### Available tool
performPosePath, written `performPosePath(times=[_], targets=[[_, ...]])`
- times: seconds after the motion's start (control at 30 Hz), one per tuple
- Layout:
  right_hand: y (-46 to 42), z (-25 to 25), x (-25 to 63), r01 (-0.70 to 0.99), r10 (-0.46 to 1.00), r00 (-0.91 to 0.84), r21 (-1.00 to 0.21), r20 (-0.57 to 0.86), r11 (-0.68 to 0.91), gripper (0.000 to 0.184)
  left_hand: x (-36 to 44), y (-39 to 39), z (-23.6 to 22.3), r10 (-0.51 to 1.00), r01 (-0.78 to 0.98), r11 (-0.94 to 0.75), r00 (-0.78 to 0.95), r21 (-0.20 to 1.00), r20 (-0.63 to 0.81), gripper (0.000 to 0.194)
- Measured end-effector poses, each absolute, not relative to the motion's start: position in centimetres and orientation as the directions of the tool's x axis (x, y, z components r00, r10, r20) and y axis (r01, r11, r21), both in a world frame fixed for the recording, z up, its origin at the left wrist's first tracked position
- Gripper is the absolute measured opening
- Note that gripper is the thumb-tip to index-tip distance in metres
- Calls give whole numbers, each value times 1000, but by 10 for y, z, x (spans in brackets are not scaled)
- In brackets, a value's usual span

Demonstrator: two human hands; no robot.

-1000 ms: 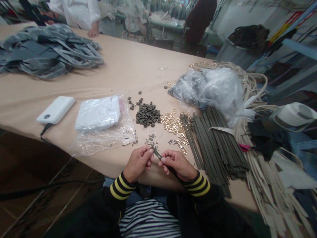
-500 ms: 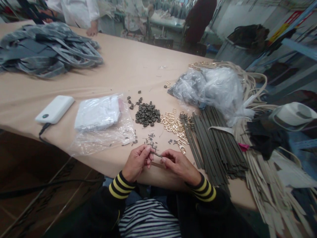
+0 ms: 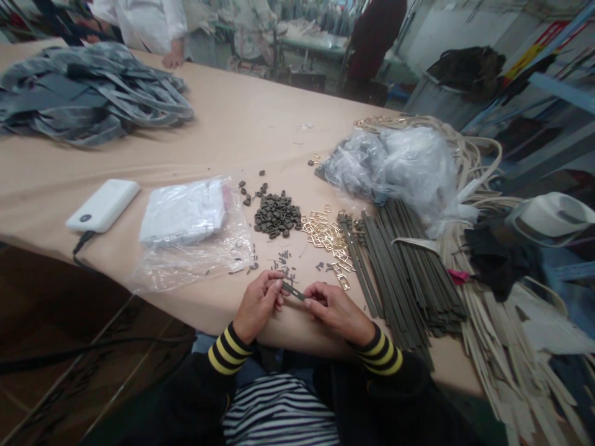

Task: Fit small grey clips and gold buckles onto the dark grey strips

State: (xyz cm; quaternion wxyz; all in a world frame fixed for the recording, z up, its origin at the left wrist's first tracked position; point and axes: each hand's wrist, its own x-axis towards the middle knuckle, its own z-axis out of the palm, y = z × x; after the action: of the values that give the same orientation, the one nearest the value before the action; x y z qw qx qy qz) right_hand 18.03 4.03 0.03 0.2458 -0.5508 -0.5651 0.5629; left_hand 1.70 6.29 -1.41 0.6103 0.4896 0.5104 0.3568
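Between my hands, just above the table's near edge, is a dark olive strap [image 3: 294, 291] with a slot in it. My left hand [image 3: 260, 302] pinches one end and my right hand [image 3: 335, 310] pinches the other. Beyond my fingers lie small dark scraps [image 3: 284, 259] on the cloth. Farther off is a heap of dark strap loops [image 3: 277, 214]. To its right, gold buckle frames [image 3: 325, 232] are spread out. A bundle of long olive straps [image 3: 400, 272] lies to the right of my right hand.
At the left are a white power bank [image 3: 103, 204] with a cable and a plastic bag [image 3: 183, 214] with white contents. Grey straps [image 3: 88, 90] pile up far left, near a co-worker's hand [image 3: 173, 57]. Clear plastic wrap [image 3: 400, 161] and beige strips [image 3: 502, 359] cover the right side.
The strap has turned between my fingers: its thin edge showed before, and now its flat face with the slot is visible. Both hands stay in nearly the same place.
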Motion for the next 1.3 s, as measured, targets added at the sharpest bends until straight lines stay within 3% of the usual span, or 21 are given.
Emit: performPosePath(times=[0.2,0.37,0.47,0.57,0.7,0.8,1.03,1.17,1.23,1.3], targets=[[51,2,182,339,857,-319,-893,-404,-295,12,26,59,-19,924,162,205,294,965,-246,19],[64,-7,190,269,829,-367,-902,-421,-338,17,23,77,-16,917,417,-81,386,905,-97,19],[70,-16,191,173,846,-315,-902,-431,-395,21,16,106,-14,923,619,-310,378,722,72,18],[73,-23,189,95,852,-291,-899,-435,-426,23,14,138,-14,925,778,-380,327,501,194,16],[74,-27,188,52,855,-291,-899,-429,-434,23,20,165,-17,940,910,-341,322,238,115,16],[74,-27,189,59,855,-301,-903,-422,-425,22,24,169,-18,949,935,-312,299,167,101,15],[75,-26,188,64,858,-306,-908,-412,-413,20,22,168,-18,980,914,-184,197,363,0,14],[72,-20,189,39,871,-294,-916,-393,-400,21,19,162,-12,975,860,-193,221,472,-3,12],[70,-13,190,27,887,-285,-928,-364,-373,20,19,152,-7,971,727,-155,236,669,-31,16],[67,-5,190,29,904,-273,-942,-329,-334,20,20,137,-3,968,440,-20,234,898,-92,22]])
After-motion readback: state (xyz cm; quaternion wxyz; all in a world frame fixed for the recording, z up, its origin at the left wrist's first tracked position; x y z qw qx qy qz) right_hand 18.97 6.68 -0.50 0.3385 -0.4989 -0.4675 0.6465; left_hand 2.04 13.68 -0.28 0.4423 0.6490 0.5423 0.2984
